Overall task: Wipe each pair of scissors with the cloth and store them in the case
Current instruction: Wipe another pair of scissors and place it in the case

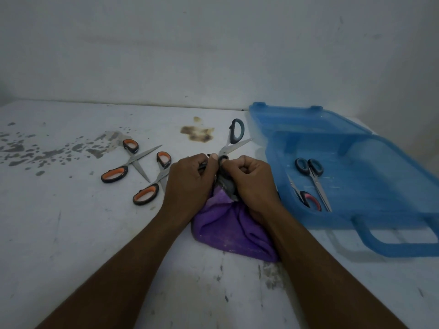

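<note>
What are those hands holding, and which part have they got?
The left hand and right hand both grip the open dark-handled scissors low down, near the pivot and lower loop; the right hand also pinches the purple cloth there.

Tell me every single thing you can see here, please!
orange-handled scissors: two, black and orange, lying on the table left of the hands
dark-handled scissors: one, blades open, held above the cloth
cloth: one, purple, bunched on the table under the hands
case: one, see-through blue, open, on the right
scissors in the case: two, one with blue-black handles, one with red-black
table: one, white, with grey and brown stains
left hand: one, grips the dark-handled scissors
right hand: one, pinches the cloth against them
</note>
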